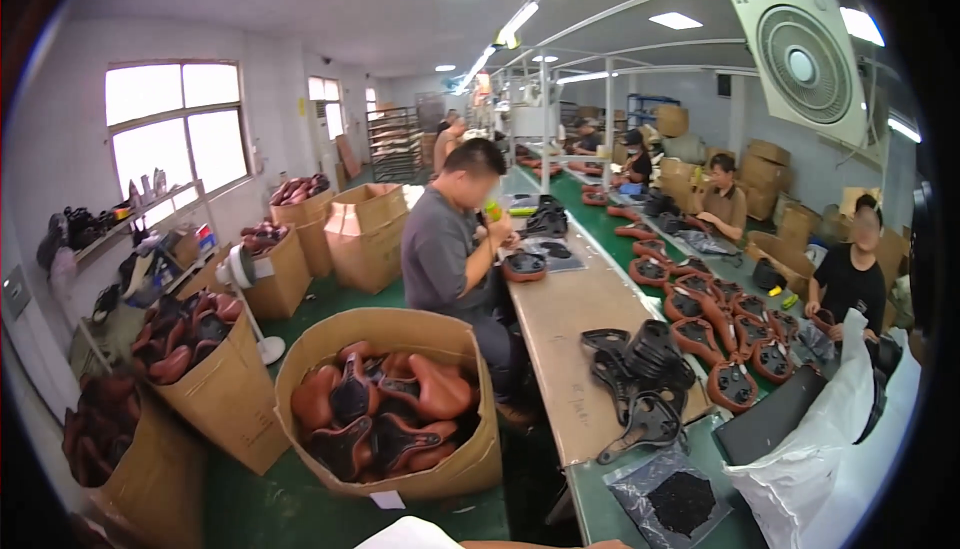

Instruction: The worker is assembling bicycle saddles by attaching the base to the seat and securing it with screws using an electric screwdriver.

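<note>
At the bottom edge shows a white sleeve (410, 534), and right of it a thin strip of a bare forearm, seemingly my left. Of my left hand (606, 545) at most a sliver shows; its fingers are cut off by the frame. My right hand is out of sight. Nearest to that sliver, on the green bench end, lies a clear plastic bag (640, 489) with small black parts (682, 502). Beyond it are a stack of black plastic saddle bases (658, 354) and a loose black base (645, 424).
Left of the bench stands a large cardboard box (460, 474) of brown bicycle saddles (440, 389). More filled boxes (225, 399) line the left wall. A seated person (440, 239) works at the bench; others sit across the green conveyor (570, 194). White plastic sheeting (800, 469) hangs at right.
</note>
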A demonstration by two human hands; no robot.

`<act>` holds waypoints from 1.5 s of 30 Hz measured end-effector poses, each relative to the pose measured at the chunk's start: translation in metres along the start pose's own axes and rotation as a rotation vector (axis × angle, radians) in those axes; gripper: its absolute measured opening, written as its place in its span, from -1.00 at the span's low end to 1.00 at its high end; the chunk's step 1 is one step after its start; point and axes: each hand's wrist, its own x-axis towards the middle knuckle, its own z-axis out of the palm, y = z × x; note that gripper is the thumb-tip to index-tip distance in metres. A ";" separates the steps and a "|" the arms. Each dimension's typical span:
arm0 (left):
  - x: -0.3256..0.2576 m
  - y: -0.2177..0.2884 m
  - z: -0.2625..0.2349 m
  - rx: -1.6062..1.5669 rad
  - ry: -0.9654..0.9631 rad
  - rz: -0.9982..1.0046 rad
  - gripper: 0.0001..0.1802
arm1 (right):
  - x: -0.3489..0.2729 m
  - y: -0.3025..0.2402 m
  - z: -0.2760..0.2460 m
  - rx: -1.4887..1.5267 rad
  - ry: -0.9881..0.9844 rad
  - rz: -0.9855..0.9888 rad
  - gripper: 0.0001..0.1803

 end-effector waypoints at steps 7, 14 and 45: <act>0.003 -0.007 0.000 0.028 0.061 0.045 -0.72 | 0.002 -0.051 0.023 -0.852 0.044 -0.091 -0.01; 0.006 -0.002 0.001 0.003 0.053 0.024 -0.75 | -0.015 -0.061 0.027 -1.207 0.077 -0.235 -0.06; 0.036 0.009 -0.037 -0.101 -0.112 -0.057 -0.73 | -0.040 -0.063 -0.048 -0.823 0.387 -0.341 -0.58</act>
